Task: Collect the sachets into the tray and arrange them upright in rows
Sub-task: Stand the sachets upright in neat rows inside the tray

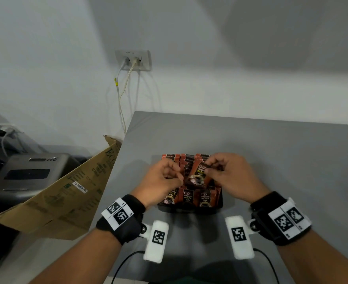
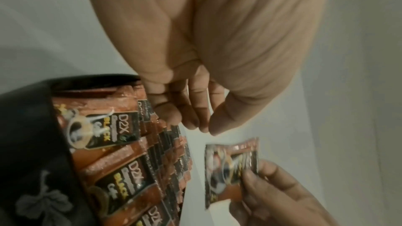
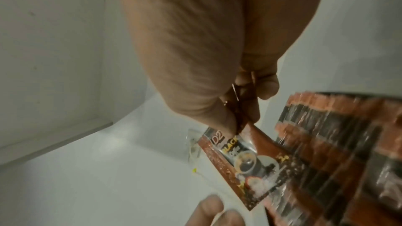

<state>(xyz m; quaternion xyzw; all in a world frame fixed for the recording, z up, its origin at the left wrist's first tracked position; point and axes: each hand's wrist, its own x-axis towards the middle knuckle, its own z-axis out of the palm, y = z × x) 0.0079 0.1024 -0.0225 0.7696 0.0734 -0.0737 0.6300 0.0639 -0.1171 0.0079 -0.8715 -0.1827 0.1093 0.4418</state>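
Sachets of D2X black coffee are packed upright in rows inside the black tray, which stands on the grey table. One more sachet, the held sachet, is kept tilted just above the middle of the tray, its printed face toward the head camera.

It is pinched at its top sealed edge by the right hand, between thumb and fingertips; the right wrist view shows it hanging below that pinch, with the filled rows just beside it. The left hand is held over the left part of the tray with its fingers loosely curled; nothing is seen between them in the left wrist view, so it is judged empty, near the held sachet but apart from it.

Such a sachet is judged light, thin and floppy, with a glossy film skin that is likely to be slippery. The crimped seal at the top is judged the best place for a hold, being flatter and stiffer than the filled belly, which would shift under pressure. A firm squeeze is judged needless, and the foil could crease.

The rows in the tray look tightly packed, so a gap would probably have to be opened with the free fingers before the soft bottom edge is slid down; otherwise it may buckle or tip its neighbours.

To the left of the table lie a cardboard box and a grey printer.
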